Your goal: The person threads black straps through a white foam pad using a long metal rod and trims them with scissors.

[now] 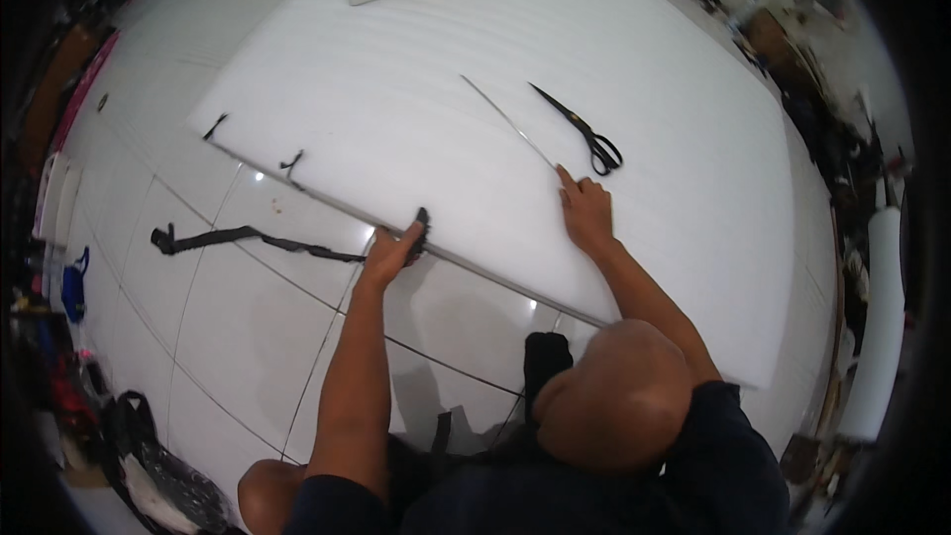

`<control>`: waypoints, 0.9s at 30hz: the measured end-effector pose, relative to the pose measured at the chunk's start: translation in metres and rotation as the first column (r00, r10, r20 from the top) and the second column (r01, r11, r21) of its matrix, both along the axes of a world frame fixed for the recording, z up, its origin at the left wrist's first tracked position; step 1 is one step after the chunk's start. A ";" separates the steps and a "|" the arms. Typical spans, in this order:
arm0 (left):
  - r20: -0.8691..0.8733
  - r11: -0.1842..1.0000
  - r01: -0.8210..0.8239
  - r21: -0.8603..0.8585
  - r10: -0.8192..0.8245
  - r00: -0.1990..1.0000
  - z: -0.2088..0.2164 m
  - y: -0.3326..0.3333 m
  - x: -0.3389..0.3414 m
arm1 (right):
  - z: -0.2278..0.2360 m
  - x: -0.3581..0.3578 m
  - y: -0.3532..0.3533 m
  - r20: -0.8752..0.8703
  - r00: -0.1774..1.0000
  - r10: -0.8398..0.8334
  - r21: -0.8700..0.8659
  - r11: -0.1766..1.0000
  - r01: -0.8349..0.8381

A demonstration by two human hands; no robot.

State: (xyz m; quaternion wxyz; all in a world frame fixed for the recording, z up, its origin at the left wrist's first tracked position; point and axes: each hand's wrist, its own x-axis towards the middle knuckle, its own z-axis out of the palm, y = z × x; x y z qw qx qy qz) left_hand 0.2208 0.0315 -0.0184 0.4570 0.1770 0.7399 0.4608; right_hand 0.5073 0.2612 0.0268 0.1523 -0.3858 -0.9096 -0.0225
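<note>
Mid-frame, the left grip (pixel 393 252) is closed round a black strip (pixel 241 234), likely light, limp, best pinched near an end; the right grip (pixel 587 208), loosely open, touches a thin rod (pixel 508 122).

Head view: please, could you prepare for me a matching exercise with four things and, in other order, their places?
1. black scissors
2. thin rod
3. black strip
4. left hand

a. trailing over the floor tiles
b. one end at the index finger of the right hand
c. at the near edge of the white sheet
d. on the sheet, loop handles toward the person

Pairs: 1-d, 2-b, 3-a, 4-c
</note>
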 end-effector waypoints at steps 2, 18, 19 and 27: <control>0.103 1.000 -0.001 0.029 -0.002 0.995 0.000 -0.006 0.000 | -0.006 -0.007 -0.003 -0.020 0.999 -0.031 -0.032 0.999 0.030; -0.134 0.973 0.212 -0.088 -0.223 0.966 0.011 -0.022 0.015 | -0.078 -0.134 -0.193 -0.280 0.936 -0.216 -0.949 -0.086 -0.303; -0.152 0.980 0.185 -0.077 -0.194 0.969 0.005 -0.025 0.013 | -0.069 -0.146 -0.197 -0.258 0.888 -0.380 -0.933 -0.143 -0.332; -0.748 0.979 0.177 -0.101 -0.192 0.636 0.008 -0.043 0.027 | -0.068 -0.171 -0.202 -0.275 0.765 -0.582 -0.953 0.063 -0.295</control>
